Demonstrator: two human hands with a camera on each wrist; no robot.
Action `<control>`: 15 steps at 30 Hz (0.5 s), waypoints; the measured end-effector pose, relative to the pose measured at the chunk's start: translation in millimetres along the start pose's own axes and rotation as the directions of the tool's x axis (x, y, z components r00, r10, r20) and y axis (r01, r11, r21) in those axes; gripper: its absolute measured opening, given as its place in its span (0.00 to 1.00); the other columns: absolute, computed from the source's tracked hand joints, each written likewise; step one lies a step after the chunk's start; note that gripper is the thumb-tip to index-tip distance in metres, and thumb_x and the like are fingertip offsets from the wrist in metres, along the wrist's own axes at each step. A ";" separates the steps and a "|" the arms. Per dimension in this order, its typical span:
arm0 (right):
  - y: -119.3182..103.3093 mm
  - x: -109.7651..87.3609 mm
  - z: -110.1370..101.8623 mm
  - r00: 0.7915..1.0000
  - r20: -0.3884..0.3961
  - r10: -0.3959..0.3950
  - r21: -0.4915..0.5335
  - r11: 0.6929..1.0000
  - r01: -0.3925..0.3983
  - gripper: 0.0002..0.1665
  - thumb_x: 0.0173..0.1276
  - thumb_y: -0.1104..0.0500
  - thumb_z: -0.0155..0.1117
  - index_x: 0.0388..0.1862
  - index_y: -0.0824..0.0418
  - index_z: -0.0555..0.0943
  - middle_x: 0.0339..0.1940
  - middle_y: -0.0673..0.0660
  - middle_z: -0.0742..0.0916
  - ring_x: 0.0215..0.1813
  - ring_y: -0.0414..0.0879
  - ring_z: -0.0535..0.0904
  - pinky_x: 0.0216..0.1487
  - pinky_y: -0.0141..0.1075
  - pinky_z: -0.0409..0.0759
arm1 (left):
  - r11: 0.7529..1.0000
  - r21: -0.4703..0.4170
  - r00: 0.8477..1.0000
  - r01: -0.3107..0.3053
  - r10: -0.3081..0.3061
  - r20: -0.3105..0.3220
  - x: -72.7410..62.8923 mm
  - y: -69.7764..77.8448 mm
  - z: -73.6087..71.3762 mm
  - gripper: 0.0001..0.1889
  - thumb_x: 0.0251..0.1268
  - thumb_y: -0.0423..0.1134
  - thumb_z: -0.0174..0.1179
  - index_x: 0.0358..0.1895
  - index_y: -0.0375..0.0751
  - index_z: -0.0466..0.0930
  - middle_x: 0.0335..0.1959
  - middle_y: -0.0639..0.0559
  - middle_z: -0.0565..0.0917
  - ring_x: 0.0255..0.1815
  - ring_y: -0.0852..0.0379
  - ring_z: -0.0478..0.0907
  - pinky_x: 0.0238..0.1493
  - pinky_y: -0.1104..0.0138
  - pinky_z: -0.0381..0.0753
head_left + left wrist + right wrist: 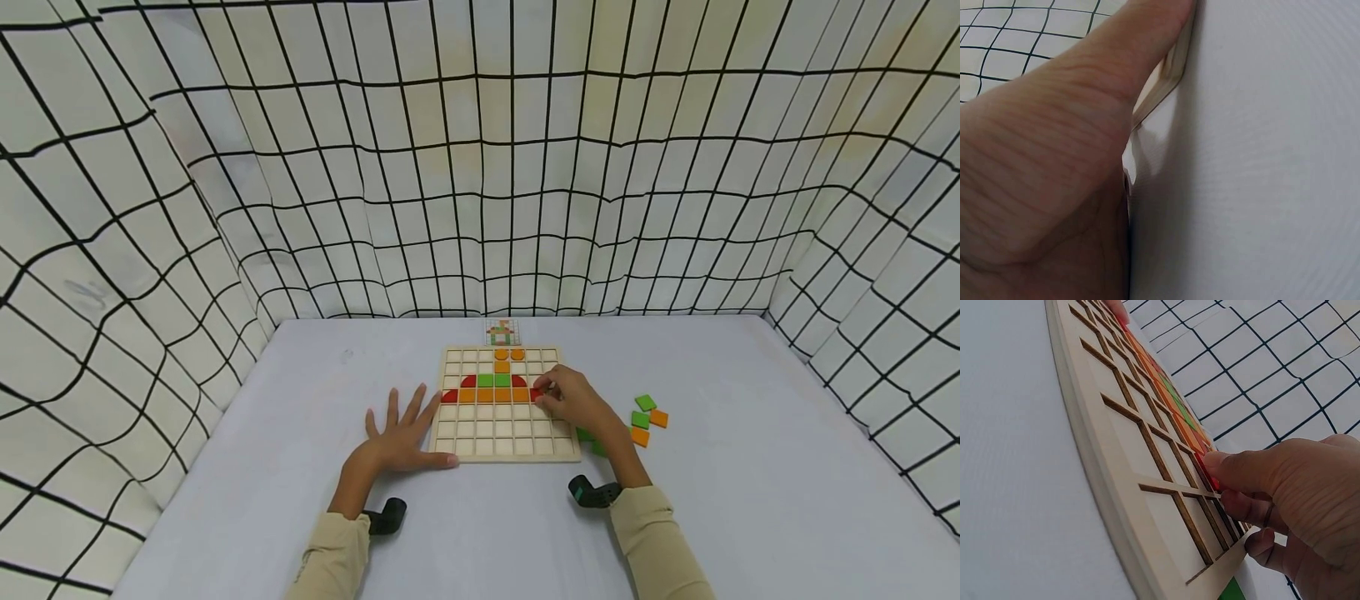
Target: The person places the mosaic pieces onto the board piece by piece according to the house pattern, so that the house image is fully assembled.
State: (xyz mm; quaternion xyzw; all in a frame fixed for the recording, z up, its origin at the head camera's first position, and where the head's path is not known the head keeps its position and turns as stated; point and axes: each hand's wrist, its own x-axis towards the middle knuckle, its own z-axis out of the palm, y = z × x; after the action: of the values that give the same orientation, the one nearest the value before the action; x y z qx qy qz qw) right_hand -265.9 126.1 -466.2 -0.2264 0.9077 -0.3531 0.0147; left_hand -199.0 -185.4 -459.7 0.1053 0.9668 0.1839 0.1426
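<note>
A wooden grid board (502, 458) lies on the white table. Its cells hold a row of orange tiles (486, 395), green tiles (486, 381) above it, red round-edged tiles (468, 382), and more orange pieces (502, 367) near the top. At the right end of the orange row, my right hand (573, 400) pinches a red tile (1215, 482) between thumb and curled fingers, right at its cell; the fingers partly hide it. My left hand (401, 442) is spread flat at the board's left edge, its thumb along the front left corner.
A small pattern card (502, 332) lies behind the board. Loose green (646, 402) and orange tiles (658, 418) are scattered to the right, some partly hidden by my right forearm. Black netting (510, 192) over white walls rises at the back and sides.
</note>
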 end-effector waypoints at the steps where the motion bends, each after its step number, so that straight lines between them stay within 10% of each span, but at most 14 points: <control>1: 0.2 -0.1 -0.2 1.000 0.001 -0.006 0.000 1.000 0.006 0.12 0.67 0.60 0.66 0.48 0.63 0.82 0.44 0.56 0.83 0.39 0.42 0.77 0.41 0.33 0.78 | 1.000 -0.003 1.000 0.000 0.000 0.001 -0.1 0.0 0.0 0.60 0.46 0.73 0.64 0.80 0.52 0.43 0.81 0.42 0.35 0.77 0.29 0.21 0.65 0.28 0.24; 15: 10.4 -6.0 -12.5 0.999 -0.038 -0.016 -0.027 1.000 0.015 0.10 0.68 0.61 0.65 0.46 0.63 0.83 0.43 0.57 0.83 0.40 0.44 0.79 0.40 0.33 0.79 | 1.000 0.005 1.000 0.006 -0.006 0.003 1.0 -0.6 0.7 0.60 0.46 0.73 0.64 0.80 0.53 0.42 0.81 0.43 0.35 0.77 0.30 0.20 0.65 0.28 0.24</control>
State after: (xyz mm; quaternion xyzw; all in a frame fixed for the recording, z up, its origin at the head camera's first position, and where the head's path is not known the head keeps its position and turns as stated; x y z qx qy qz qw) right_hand -267.0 143.3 -464.4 -0.2267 0.9107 -0.3451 -0.0087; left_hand -199.9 -185.5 -460.8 0.1030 0.9673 0.1809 0.1445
